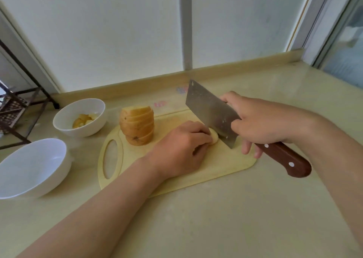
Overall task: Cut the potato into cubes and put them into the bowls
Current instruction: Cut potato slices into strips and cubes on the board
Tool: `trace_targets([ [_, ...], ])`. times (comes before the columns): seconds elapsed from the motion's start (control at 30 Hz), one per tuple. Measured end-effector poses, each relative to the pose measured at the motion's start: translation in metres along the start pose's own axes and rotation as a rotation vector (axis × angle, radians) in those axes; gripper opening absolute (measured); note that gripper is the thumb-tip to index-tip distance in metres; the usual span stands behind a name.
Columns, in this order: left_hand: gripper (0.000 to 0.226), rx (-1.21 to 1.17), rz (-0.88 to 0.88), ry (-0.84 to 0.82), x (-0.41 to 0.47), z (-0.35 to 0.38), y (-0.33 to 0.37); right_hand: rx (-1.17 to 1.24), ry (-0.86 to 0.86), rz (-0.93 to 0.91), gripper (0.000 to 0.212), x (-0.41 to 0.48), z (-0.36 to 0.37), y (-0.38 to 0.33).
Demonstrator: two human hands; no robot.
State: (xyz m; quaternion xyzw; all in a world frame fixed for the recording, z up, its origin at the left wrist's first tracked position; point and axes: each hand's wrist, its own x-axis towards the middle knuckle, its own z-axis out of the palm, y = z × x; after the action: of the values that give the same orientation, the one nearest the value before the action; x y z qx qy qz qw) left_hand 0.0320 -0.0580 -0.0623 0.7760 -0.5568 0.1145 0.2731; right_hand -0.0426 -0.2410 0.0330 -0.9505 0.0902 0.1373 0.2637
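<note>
1. Two-handed, bent over a pale cutting board [225, 165] on a beige counter [216, 218].
2. Pressed down with the left hand [180, 149], fingers curled over a pale potato slice [214, 138] that lay flat just past the board's middle, toward 1 o'clock.
3. Gripped the cleaver [208, 110] with the right hand [261, 120]: thumb and forefinger pinched against the blade near its heel, the other fingers loose about the brown riveted handle, which pointed off toward 4 o'clock.
4. Held the blade steeply tilted, its edge down at the board at 3 o'clock of the slice and close against the left knuckles; could not tell whether the edge had entered the slice.
5. Left the sliced potato stack [137, 125], skin on and cut into leaning rounds, upright at the board's 10 o'clock corner, near the handle hole.
6. Kept two white bowls off the board's left end: the far bowl [78, 133] at 10 o'clock, with yellowish potato pieces [83, 121] inside, and the near bowl [29, 169] at 8 o'clock, just beside the board.
7. Faced frosted window panels [117, 41] at 12 o'clock, with a dark metal rack [13, 108] beyond the bowls at 9 o'clock.
</note>
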Motion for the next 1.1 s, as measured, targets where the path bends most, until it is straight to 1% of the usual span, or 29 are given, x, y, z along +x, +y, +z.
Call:
trace_targets([
  [0.1,0.016,0.011,0.024,0.025,0.000,0.002,-0.002,-0.054,0.031,0.016,0.050,0.001,0.004,-0.005],
  [0.17,0.022,0.018,0.027,0.026,-0.002,0.002,-0.003,-0.092,0.034,0.019,0.052,-0.001,0.005,-0.009],
  [0.23,0.025,0.027,0.021,0.020,-0.002,0.001,-0.003,-0.108,0.024,0.011,0.067,-0.006,0.004,-0.010],
  [0.3,0.023,0.043,0.020,0.013,-0.002,0.000,-0.004,-0.141,0.018,0.023,0.083,-0.011,0.006,-0.014],
  [0.4,0.018,0.037,0.036,-0.003,-0.002,0.000,-0.006,-0.150,0.027,0.053,0.093,-0.018,0.009,-0.020],
  [0.63,0.010,0.032,0.035,-0.002,-0.003,-0.002,-0.004,-0.098,0.119,0.036,0.091,-0.023,0.015,-0.026],
  [0.83,0.013,0.013,0.018,-0.007,-0.003,-0.003,-0.005,-0.127,0.175,0.035,0.090,-0.037,0.009,-0.031],
  [1.1,0.015,0.024,0.017,-0.018,-0.003,-0.003,-0.005,-0.125,0.149,0.041,0.091,-0.041,0.018,-0.030],
])
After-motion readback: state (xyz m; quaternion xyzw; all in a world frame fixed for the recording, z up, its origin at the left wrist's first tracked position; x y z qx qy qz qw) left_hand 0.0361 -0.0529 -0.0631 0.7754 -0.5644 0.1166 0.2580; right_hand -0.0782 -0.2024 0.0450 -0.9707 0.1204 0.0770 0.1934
